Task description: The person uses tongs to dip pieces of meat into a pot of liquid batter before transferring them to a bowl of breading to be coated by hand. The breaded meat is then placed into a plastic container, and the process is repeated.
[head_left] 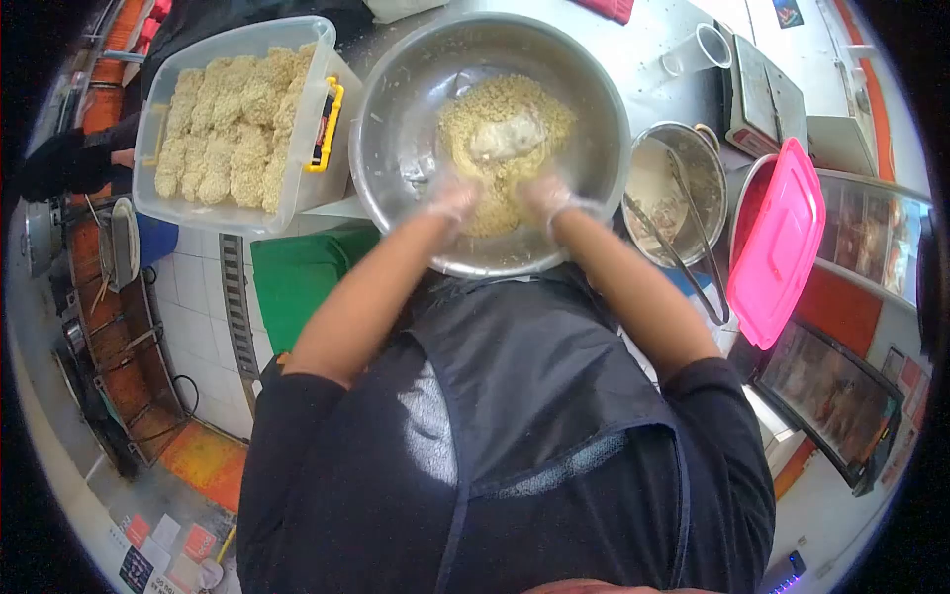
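A wide steel bowl point(386, 188) holds a heap of pale yellow, grainy coating point(495, 99). On the heap lies a whitish, battered lump point(507, 137), partly dusted with grains. My left hand point(455, 201), in a clear plastic glove, reaches into the near left side of the heap. Into the near right side goes my right hand point(544, 198), gloved the same way. Both hands are smeared by motion and their fingers are partly lost in the grains. Neither hand visibly touches the lump; it sits just beyond them.
To the left stands a clear plastic tub point(297, 188) of coated pieces, with a yellow latch. On the right are a pot point(648, 163) of pale batter with tongs point(693, 213) and an upright pink lid point(782, 247). Another person's dark sleeve point(89, 153) shows at far left.
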`<state>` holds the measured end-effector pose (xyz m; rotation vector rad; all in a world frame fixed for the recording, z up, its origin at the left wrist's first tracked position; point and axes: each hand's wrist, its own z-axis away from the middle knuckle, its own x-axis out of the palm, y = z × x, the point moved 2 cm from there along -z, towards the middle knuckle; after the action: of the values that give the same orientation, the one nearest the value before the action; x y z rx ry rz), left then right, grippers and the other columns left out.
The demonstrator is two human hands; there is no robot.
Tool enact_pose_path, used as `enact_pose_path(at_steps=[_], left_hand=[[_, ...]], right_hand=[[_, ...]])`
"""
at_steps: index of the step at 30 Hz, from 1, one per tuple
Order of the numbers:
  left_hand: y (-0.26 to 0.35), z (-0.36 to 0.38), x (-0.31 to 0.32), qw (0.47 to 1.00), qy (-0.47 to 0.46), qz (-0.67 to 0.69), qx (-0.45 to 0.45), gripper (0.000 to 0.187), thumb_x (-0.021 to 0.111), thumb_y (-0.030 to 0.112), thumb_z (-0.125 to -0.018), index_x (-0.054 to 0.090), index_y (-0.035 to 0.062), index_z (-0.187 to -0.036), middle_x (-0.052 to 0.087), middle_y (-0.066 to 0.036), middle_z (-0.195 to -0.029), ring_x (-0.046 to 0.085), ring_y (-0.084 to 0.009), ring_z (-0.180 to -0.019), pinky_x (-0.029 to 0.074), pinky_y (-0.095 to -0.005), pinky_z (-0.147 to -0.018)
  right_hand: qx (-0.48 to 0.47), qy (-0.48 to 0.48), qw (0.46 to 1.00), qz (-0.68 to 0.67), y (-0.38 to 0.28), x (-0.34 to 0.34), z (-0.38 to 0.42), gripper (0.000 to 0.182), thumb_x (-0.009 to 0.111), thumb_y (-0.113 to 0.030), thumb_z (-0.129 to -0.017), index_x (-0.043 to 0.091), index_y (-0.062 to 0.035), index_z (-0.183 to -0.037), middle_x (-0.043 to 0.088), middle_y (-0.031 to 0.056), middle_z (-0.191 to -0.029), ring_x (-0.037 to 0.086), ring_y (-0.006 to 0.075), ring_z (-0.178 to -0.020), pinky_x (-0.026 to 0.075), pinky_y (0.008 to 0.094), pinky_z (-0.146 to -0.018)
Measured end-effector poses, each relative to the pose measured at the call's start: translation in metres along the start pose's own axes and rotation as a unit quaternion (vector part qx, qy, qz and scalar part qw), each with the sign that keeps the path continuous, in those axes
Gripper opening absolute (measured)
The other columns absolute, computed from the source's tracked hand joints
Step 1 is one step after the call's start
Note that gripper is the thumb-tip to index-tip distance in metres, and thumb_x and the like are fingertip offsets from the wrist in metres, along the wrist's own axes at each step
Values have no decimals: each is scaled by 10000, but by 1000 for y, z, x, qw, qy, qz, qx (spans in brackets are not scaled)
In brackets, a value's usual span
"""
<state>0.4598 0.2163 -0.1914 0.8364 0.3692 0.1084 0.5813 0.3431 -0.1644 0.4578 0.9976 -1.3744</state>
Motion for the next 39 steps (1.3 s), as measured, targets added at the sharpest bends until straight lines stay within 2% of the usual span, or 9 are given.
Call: enact_pose_path(at_steps=[3,6,9,12,25,28,30,35,39], left_hand=[[30,36,23,961,45,236,-139,353,554,154,-987,593,19,-1310,624,-194,-1231,591,-285,-1180,470,-389,-1014],[80,68,-19,996,-1,-2,-94,447,552,168,-988,501,24,-1409,542,-197,-1390,518,-306,-1295,407,-435,-1116],[61,39,-25,825,15,565,-11,598,604,240,-961,429,-27,-1467,535,-218,-1445,513,-308,-1334,374,-418,-1136],[42,18,-33,910,126,382,-100,596,498,308,-1032,339,55,-1547,420,-161,-1562,448,-346,-1384,313,-519,-1195],[94,68,-15,804,24,595,1,790,351,582,-1058,266,-2,-1583,315,-207,-1623,248,-334,-1520,169,-472,-1247],[85,51,-45,843,115,521,70,718,377,535,-1071,319,20,-1568,280,-184,-1648,234,-330,-1532,127,-479,-1257],[90,44,-62,862,147,480,71,683,378,516,-1077,356,22,-1549,307,-174,-1638,249,-320,-1528,124,-473,-1258],[90,40,-85,893,160,410,101,619,388,488,-1085,458,18,-1481,405,-164,-1586,320,-296,-1501,148,-465,-1254],[84,45,-88,905,150,385,99,584,401,485,-1085,520,25,-1425,494,-161,-1513,385,-283,-1465,198,-465,-1238]], right_hand=[[-299,-205,882,302,-42,-16,46,571,637,-370,-922,606,51,-1306,700,238,-1146,643,341,-1185,548,416,-961],[126,-173,924,-316,-29,-11,48,462,596,-315,-948,617,14,-1272,711,218,-1079,659,318,-1139,566,417,-931],[122,-152,588,-785,-18,-27,36,399,480,-281,-1004,569,-45,-1314,630,195,-1277,605,301,-1192,517,481,-965],[-63,9,976,-209,17,-40,27,482,479,-304,-1011,475,-33,-1409,558,218,-1387,603,328,-1209,520,491,-987],[70,-164,559,-810,-26,-47,60,422,526,-315,-1010,539,-49,-1337,611,189,-1286,596,322,-1122,468,344,-1005],[-93,80,954,-272,24,-43,-6,359,395,-201,-1051,609,-35,-1287,604,206,-1337,610,310,-1185,486,455,-1042],[-193,280,930,-139,9,-67,-20,339,386,-150,-1053,639,-35,-1246,660,208,-1246,656,303,-1110,507,449,-1012],[-73,-378,862,-329,-73,-92,-37,246,460,-63,-974,652,8,-1110,742,171,-1033,734,244,-873,582,341,-769],[-12,-386,866,-316,-81,-55,-52,222,466,-37,-963,642,37,-1076,735,182,-1001,728,264,-845,589,366,-724]])
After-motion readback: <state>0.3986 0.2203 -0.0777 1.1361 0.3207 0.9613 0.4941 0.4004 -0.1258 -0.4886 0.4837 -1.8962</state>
